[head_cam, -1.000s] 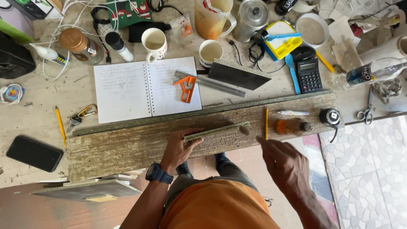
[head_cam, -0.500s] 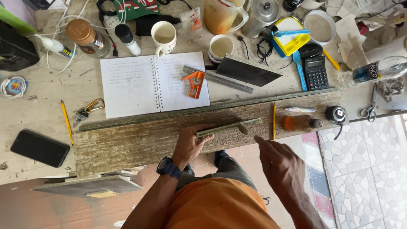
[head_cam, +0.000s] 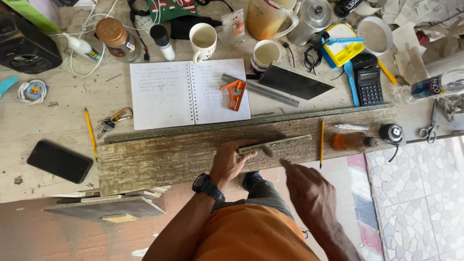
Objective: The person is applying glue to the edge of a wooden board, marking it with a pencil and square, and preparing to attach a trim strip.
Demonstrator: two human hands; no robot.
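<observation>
**Weathered plank, thin strip on top**

Grey weathered wooden plank (head_cam: 164,157) along bench edge. Narrow greenish wood strip (head_cam: 275,144) flat on it. Left hand (head_cam: 231,162) pinching strip's left end. Right hand (head_cam: 309,191) holding nothing, index finger pointing just below strip. White mug (head_cam: 203,39) and second white mug (head_cam: 266,54) empty-looking inside. Clear plastic jug (head_cam: 265,18) part full of amber liquid.

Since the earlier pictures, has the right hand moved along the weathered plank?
Yes. The right hand has shifted leftward along the weathered plank, away from the yellow pencil and closer to the thin wooden strip.
</observation>
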